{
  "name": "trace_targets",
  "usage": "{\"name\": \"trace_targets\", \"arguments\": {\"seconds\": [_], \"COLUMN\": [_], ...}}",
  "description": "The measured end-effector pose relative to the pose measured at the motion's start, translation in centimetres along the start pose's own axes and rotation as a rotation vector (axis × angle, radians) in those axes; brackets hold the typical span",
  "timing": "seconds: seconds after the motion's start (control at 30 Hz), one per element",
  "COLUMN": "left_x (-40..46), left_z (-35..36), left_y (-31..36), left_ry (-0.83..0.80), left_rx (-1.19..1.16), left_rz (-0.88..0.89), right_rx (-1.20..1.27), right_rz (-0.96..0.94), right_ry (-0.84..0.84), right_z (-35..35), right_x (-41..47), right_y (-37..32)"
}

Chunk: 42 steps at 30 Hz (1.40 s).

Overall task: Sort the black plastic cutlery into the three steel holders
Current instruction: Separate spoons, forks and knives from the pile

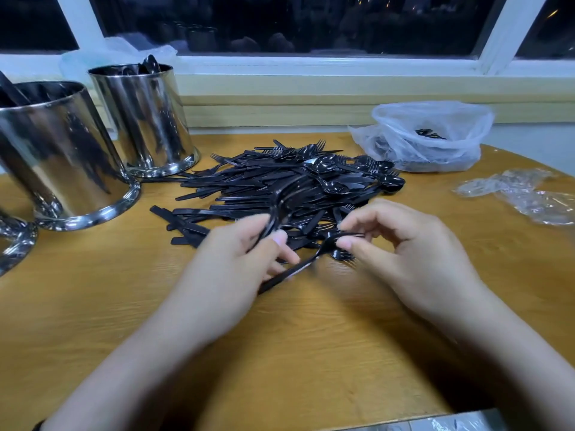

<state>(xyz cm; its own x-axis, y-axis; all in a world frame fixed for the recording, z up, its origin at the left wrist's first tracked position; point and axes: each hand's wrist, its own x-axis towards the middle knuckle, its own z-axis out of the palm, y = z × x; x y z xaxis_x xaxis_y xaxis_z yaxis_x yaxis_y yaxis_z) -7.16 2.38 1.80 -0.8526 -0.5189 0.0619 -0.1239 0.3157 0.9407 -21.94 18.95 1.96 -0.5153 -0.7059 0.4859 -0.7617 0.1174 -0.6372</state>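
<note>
Left hand (pixel 224 269): curled fingers, several cutlery pieces (pixel 277 209) are gripped.
Right hand (pixel 413 253): one piece (pixel 298 267) is pinched.
Pile (pixel 289 185): mid-table (pixel 93 306).

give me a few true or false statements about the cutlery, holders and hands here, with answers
1. The cutlery pile lies on the wooden table. True.
2. The steel holders stand to the right of the pile. False: they stand on its left.
3. The left hand grips black cutlery pieces. True.
4. The right hand rests flat on the table, touching nothing. False: its fingers pinch a black fork near its head.
5. The plastic bag at the far right holds some black cutlery. True.
6. The far holder is empty. False: a black spoon sticks out of its top.
</note>
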Motion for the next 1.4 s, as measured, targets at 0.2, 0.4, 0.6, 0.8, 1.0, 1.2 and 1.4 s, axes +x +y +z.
{"name": "trace_targets", "arguments": {"seconds": [0.2,0.4,0.6,0.8,1.0,1.2,1.4], "left_x": [-0.4,0.3,0.6,0.5,0.6,0.6,0.6], "left_z": [1.6,1.3,1.7,1.9,1.9,1.5,1.7], "left_y": [-0.8,-1.3,-1.7,-1.6,-1.9,-2.0,-1.8], "left_ry": [-0.089,0.007,0.043,0.033,0.034,0.053,0.037], "left_rx": [-0.067,-0.150,-0.153,-0.166,-0.152,-0.108,-0.074], "left_rz": [-0.121,-0.149,-0.169,-0.162,-0.158,-0.130,-0.123], "right_rx": [0.133,-0.251,-0.263,-0.302,-0.244,-0.069,0.153], "right_rz": [0.128,0.446,0.573,0.601,0.588,0.363,0.203], "right_ry": [0.154,0.055,-0.069,-0.083,0.058,0.462,0.373], "right_z": [1.6,0.1,1.3,1.9,1.5,0.3,-0.4], "right_x": [0.7,1.4,1.6,2.1,2.0,2.2,2.2], "right_y": [0.2,3.3,3.4,2.9,3.4,3.3,2.3]}}
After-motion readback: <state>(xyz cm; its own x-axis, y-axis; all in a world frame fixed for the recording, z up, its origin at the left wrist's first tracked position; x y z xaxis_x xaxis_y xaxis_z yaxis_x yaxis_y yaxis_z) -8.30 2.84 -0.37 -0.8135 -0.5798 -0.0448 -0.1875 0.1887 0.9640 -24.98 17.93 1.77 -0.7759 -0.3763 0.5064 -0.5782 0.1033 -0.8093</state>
